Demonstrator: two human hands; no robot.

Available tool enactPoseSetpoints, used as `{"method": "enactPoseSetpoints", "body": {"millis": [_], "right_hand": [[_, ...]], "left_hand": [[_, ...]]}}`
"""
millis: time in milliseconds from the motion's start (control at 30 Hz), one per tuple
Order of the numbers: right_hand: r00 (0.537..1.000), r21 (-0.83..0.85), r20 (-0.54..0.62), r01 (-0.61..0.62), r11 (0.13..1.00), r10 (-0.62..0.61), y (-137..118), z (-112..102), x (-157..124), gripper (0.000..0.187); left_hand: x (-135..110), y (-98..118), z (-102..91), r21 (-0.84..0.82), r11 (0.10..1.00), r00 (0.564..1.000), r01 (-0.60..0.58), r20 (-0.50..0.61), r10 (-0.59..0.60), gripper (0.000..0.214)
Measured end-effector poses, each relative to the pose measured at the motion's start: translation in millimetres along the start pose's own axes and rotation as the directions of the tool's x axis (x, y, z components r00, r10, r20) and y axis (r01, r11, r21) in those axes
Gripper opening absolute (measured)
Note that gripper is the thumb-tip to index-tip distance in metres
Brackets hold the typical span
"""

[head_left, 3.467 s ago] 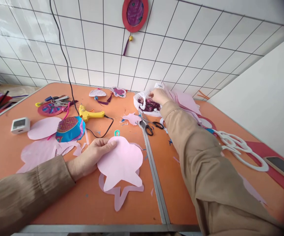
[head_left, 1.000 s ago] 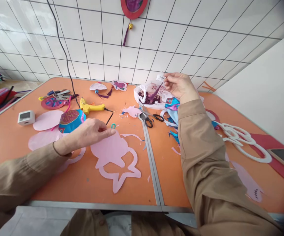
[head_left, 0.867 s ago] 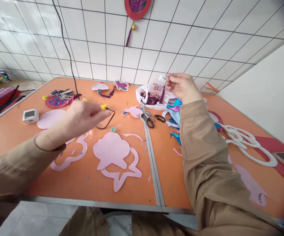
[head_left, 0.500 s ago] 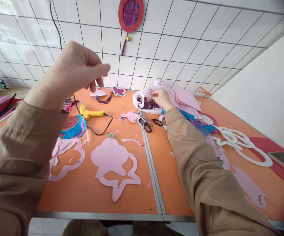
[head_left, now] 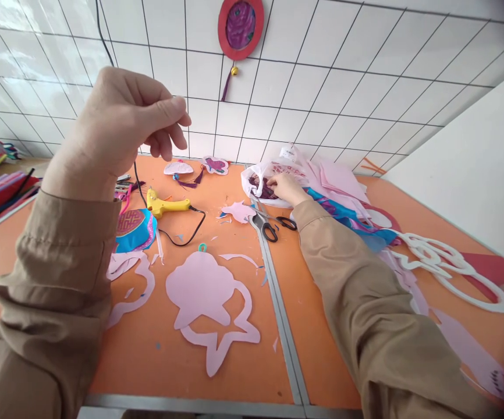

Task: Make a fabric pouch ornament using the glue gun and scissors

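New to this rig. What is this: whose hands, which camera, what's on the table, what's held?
No robot here: just one person's bare hands, filmed by a head-worn camera looking forward and down. The left hand is raised, fingers curled, with nothing visibly held. The right hand is at a white plastic bag of purple tassels; whether it grips one is unclear. On the orange table are a pink cutout, scissors, a yellow glue gun and scraps.

White tiled wall (head_left: 343, 93), orange table (head_left: 249, 375)
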State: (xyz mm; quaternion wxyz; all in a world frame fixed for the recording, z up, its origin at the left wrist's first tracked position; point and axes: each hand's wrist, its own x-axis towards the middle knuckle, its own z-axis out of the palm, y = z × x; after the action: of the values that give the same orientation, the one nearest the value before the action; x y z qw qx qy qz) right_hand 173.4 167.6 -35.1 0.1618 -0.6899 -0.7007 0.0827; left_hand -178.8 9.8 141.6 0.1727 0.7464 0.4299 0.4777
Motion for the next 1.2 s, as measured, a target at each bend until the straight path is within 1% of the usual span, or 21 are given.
{"method": "enactPoseSetpoints", "body": {"millis": [167,267,367,467,533,600,667,733,800,833,867,900,933,1000,1033,1100,1133,1200], "right_hand": [[0.998,0.02,0.055,-0.02,1.0,0.019,-1.2,-4.7,-6.5,0.035],[0.999,0.04,0.044,-0.032,0.999,0.031,-1.9,-3.7,-9.6,0.034],[0.999,0.074,-0.023,-0.038,0.997,0.04,-3.7,-4.9,-11.0,0.032],[0.99,0.137,-0.135,-0.019,0.99,0.038,-7.0,-16.2,-11.9,0.02],[0.976,0.203,-0.216,0.023,0.979,0.022,-9.8,-29.6,-13.5,0.014],[0.958,0.279,-0.286,0.081,0.957,0.003,-13.1,-45.1,-16.7,0.014],[0.943,0.355,-0.332,0.136,0.925,-0.011,-18.3,-60.0,-22.0,0.013],[0.935,0.421,-0.353,0.189,0.887,-0.032,-27.4,-72.5,-30.0,0.011],[0.929,0.48,-0.362,0.254,0.84,-0.074,-42.6,-82.5,-41.5,0.01],[0.924,0.547,-0.36,0.319,0.774,-0.127,-52.7,-86.5,-48.9,0.011],[0.905,0.588,-0.379,0.396,0.706,-0.192,-64.2,-89.8,-57.4,0.012],[0.887,0.6,-0.38,0.453,0.66,-0.263,-76.7,-92.5,-66.7,0.013],[0.866,0.595,-0.379,0.497,0.632,-0.326,-89.6,-94.5,-76.7,0.014],[0.828,0.561,-0.384,0.56,0.61,-0.408,-113.7,-96.4,-96.8,0.013],[0.806,0.525,-0.38,0.592,0.611,-0.455,-123.7,-96.5,-105.8,0.011],[0.746,0.433,-0.388,0.666,0.607,-0.542,-137.7,-95.3,-120.0,0.012],[0.72,0.377,-0.403,0.693,0.614,-0.565,-141.9,-94.3,-124.7,0.013],[0.687,0.289,-0.43,0.719,0.632,-0.586,-146.0,-92.1,-129.9,0.016]], "left_hand": [[-6.6,10.3,-3.7,0.031,0.999,0.999,0.033,-0.031,-0.032,0.027],[-10.5,15.5,-3.9,0.082,0.997,0.998,0.016,-0.069,-0.011,0.022],[-12.3,18.2,-3.7,0.103,0.994,0.996,-0.022,-0.086,0.03,0.017],[-11.9,17.9,-3.5,0.108,0.993,0.998,-0.04,-0.053,0.046,0.016],[-11.1,16.9,-4.0,0.109,0.994,0.999,-0.026,-0.032,0.03,0.017],[-10.7,16.2,-5.3,0.111,0.994,1.0,-0.013,-0.018,0.015,0.017],[-10.8,16.1,-6.5,0.124,0.992,1.0,0.002,-0.014,0.0,0.019],[-11.1,16.1,-6.0,0.119,0.993,1.0,0.009,-0.011,-0.008,0.02],[-10.8,15.2,-1.6,0.085,0.996,1.0,0.01,0.023,-0.012,0.019],[-10.2,14.0,2.6,0.051,0.999,0.998,0.01,0.06,-0.013,0.019],[-9.5,12.5,8.2,0.008,1.0,0.994,0.019,0.108,-0.02,0.018],[-8.5,10.6,15.1,-0.035,0.999,0.986,0.037,0.165,-0.031,0.017],[-7.5,8.5,23.2,-0.088,0.994,0.973,0.061,0.227,-0.04,0.016],[-6.1,4.1,41.2,-0.152,0.975,0.94,0.16,0.324,-0.104,0.009],[-5.9,2.0,50.1,-0.19,0.963,0.933,0.193,0.339,-0.12,0.012],[-6.4,-2.3,65.7,-0.31,0.908,0.918,0.283,0.36,-0.163,0.019],[-7.0,-4.6,71.7,-0.367,0.874,0.918,0.319,0.347,-0.189,0.021],[-8.0,-9.6,79.6,-0.464,0.801,0.911,0.378,0.341,-0.233,0.023]]}}
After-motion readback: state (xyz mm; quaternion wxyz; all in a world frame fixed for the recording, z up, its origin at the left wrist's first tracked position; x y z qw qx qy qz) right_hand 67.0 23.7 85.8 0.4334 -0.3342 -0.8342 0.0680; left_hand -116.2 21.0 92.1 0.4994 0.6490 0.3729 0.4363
